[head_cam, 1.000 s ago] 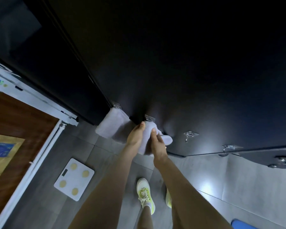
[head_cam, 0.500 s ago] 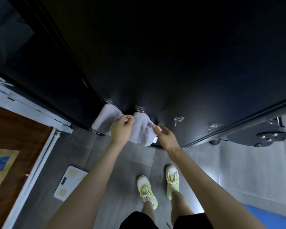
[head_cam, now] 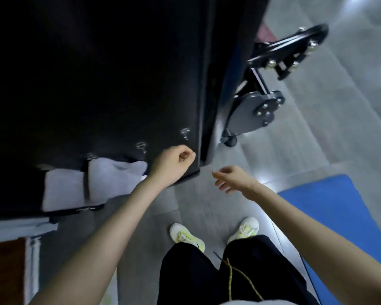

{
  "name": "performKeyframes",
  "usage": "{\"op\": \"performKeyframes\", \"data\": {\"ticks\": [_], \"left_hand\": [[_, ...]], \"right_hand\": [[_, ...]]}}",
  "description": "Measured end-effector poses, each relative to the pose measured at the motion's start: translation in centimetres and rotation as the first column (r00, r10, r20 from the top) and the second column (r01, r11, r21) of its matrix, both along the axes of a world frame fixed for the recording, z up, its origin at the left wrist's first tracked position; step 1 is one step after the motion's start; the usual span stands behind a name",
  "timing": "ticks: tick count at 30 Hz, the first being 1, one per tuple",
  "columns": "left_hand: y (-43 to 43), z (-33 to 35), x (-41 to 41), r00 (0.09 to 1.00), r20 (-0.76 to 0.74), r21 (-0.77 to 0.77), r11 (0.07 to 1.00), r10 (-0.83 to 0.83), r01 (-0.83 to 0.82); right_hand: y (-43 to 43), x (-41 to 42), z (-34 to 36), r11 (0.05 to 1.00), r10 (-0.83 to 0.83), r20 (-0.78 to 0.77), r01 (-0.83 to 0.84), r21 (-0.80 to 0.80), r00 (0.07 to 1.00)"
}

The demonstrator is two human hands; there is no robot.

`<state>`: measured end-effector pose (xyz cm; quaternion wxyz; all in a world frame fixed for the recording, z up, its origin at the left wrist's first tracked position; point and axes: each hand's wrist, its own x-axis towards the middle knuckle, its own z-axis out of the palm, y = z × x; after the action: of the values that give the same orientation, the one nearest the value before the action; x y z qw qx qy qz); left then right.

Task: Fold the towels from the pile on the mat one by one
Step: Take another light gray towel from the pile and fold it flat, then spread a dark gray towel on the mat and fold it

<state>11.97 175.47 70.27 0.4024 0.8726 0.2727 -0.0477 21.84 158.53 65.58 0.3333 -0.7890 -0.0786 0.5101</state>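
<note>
Two towels: both are hanging on the dark panel (head_cam: 97, 73), left of the left hand. The near towel (head_cam: 117, 176) is hanging just beside that hand's wrist, and the far towel (head_cam: 62, 190) is hanging further left, with a dark gap between them.
Left hand (head_cam: 174, 162): it is curling its fingers into a fist and gripping nothing, in front of the panel's lower right corner.
Right hand (head_cam: 233, 179): it is hovering over the grey tiled floor (head_cam: 196, 205) with its fingers loosely spread, holding nothing and staying apart from the left hand.
Hooks: the first hook (head_cam: 141, 146) is sitting bare just up and left of the left hand, and the second hook (head_cam: 185, 133) is sitting bare just above it.
Blue mat (head_cam: 330, 208): it is lying on the floor to the right of the right hand.
Black metal stand (head_cam: 257, 106): it is standing beyond the right hand, showing its bolts.
Shoes: the left shoe (head_cam: 186, 236) and the right shoe (head_cam: 244, 230) are standing on the floor below both hands.
</note>
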Motion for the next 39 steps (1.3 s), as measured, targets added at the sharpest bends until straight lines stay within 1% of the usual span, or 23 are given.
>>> {"op": "performKeyframes", "data": {"ticks": [2, 5, 8, 10, 14, 16, 21, 27, 30, 33, 37, 39], "left_hand": [[-3.6, 0.1, 3.9, 0.992, -0.013, -0.001, 0.992, -0.123, 0.123], [-9.7, 0.5, 10.0, 0.964, -0.029, 0.0, 0.964, -0.265, 0.265], [-17.0, 1.1, 16.4, 0.925, -0.015, -0.021, 0.925, -0.38, 0.379], [-19.6, 1.3, 19.1, 0.911, -0.002, -0.026, 0.911, -0.411, 0.411], [-29.1, 1.6, 27.1, 0.833, 0.015, -0.016, 0.833, -0.553, 0.553], [-33.3, 1.8, 30.5, 0.782, 0.022, -0.015, 0.782, -0.623, 0.624], [-41.4, 0.9, 39.2, 0.634, -0.014, -0.031, 0.634, -0.773, 0.772], [-50.3, 0.4, 53.5, 0.42, -0.026, -0.012, 0.421, -0.907, 0.907], [-54.9, 0.6, 62.0, 0.332, 0.017, 0.011, 0.332, -0.943, 0.943], [-59.5, 1.7, 70.1, 0.213, 0.002, 0.058, 0.212, -0.977, 0.975], [-66.6, 2.3, 79.2, 0.03, -0.029, 0.093, 0.028, -0.999, 0.995], [-70.7, 2.4, 82.4, -0.046, -0.044, 0.089, -0.049, -0.998, 0.995]], "right_hand": [[-5.0, 2.5, 0.0, 0.995, -0.102, 0.001, 0.102, -0.019, 0.995], [-13.2, 6.4, 0.1, 0.966, -0.255, 0.003, 0.255, -0.03, 0.967], [-22.4, 10.2, 0.4, 0.904, -0.427, 0.021, 0.428, -0.02, 0.904], [-26.3, 11.6, 0.6, 0.868, -0.496, 0.034, 0.497, -0.017, 0.867], [-37.8, 14.7, 1.2, 0.72, -0.689, 0.093, 0.694, -0.021, 0.719], [-42.5, 15.5, 1.0, 0.624, -0.775, 0.105, 0.781, -0.027, 0.623], [-50.3, 18.0, 0.2, 0.381, -0.921, 0.072, 0.924, -0.026, 0.382], [-56.7, 24.7, -1.2, 0.075, -0.995, 0.059, 0.997, -0.026, 0.077], [-59.4, 29.9, -1.5, -0.072, -0.994, 0.08, 0.997, -0.017, -0.07], [-61.2, 34.9, -0.7, -0.212, -0.975, 0.075, 0.977, -0.032, -0.21], [-64.1, 40.7, 0.4, -0.353, -0.934, 0.065, 0.935, -0.021, -0.351], [-65.9, 42.8, 0.8, -0.433, -0.9, 0.058, 0.901, -0.01, -0.432]]}}
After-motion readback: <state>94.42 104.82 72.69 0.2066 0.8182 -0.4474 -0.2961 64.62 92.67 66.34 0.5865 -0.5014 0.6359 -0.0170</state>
